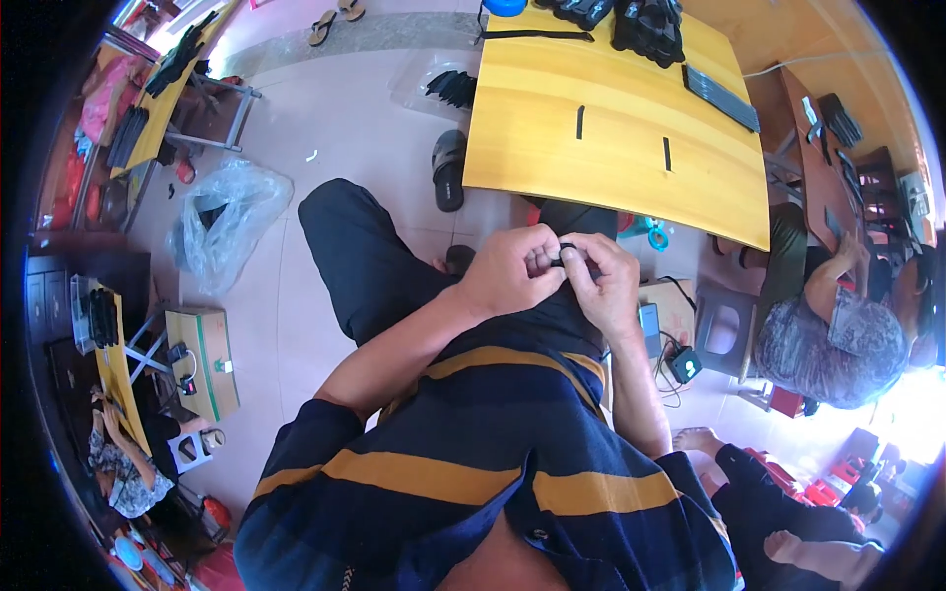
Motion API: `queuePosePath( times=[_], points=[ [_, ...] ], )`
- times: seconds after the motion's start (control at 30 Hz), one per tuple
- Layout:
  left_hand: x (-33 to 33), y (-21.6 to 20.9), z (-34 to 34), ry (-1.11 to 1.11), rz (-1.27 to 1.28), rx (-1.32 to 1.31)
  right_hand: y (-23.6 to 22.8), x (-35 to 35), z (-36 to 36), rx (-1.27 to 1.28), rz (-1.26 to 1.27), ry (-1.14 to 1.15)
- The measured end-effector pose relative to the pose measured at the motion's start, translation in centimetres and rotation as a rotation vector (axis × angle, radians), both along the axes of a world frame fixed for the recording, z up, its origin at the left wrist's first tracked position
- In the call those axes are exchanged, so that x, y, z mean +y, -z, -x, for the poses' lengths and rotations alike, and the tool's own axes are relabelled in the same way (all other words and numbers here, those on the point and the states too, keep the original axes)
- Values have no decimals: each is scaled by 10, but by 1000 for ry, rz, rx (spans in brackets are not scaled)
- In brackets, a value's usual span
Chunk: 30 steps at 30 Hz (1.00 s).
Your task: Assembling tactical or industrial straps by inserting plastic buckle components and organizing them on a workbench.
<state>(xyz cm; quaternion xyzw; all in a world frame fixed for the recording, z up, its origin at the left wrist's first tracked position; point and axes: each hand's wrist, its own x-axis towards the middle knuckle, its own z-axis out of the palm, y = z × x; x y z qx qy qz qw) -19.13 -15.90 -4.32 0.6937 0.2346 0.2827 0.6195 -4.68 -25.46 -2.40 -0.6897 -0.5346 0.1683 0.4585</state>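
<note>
Over my lap, my left hand (510,268) and my right hand (602,280) meet with fingertips pinched together. Between them is a small black strip-like piece (565,253), mostly covered by the fingers, so its exact kind is hard to make out. Just beyond my hands stands a yellow table (532,148). Two short black strips (579,122) lie apart on its near half. Toward its right edge rests a stack of dark strips (721,97). Black bundles (647,32) and one long black strip (537,35) lie along the far side.
Left of the table, a clear plastic bin (409,81) holds black pieces near a dark slipper (449,169). A clear plastic bag (232,222) lies on the floor. At my right are a grey stool (724,330) and a black device with cables (684,364). Other people sit at both sides.
</note>
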Motion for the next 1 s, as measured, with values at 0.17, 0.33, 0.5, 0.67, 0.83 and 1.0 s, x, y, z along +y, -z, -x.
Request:
queuePosePath(
  times=[0.17, 0.33, 0.5, 0.67, 0.83, 1.0],
  points=[
    [20, -19, 2, 136, -366, 137, 0, 0, -9, 210, 25, -63],
    [18, -18, -3, 126, -473, 183, 1, -1, -12, 200, 5, -66],
    [16, -14, -9, 109, -496, 161, 0, -5, -13, 190, 16, -40],
    [22, -2, -7, 149, -296, 53, -4, -3, -8, 150, 11, -68],
    [12, -24, -13, 91, -390, -28, -8, -6, -12, 434, 94, -123],
    [12, -24, -8, 141, -307, -39, -9, -6, -15, 558, 153, -194]
  ],
)
